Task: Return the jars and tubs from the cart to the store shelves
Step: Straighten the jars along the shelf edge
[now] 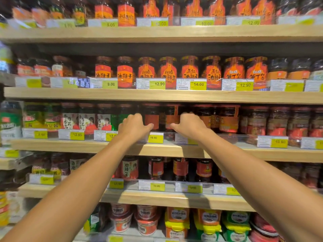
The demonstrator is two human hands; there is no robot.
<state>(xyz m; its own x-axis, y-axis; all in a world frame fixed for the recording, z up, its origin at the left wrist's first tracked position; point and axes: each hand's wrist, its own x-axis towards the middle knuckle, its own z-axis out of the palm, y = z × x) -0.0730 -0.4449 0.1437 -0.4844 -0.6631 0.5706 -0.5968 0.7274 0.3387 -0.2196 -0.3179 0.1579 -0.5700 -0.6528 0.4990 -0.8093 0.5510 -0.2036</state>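
yellow price tags (198,84) line the shelf fronts. clear rails (227,137) hold them. the wood is pale.

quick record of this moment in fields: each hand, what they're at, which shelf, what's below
left hand: curled at the side of a dark jar, grip unclear
right hand: curled at a neighbouring jar, grip unclear
shelf: third from top, price tags along its edge
below: more jars, then tubs on the lowest shelf
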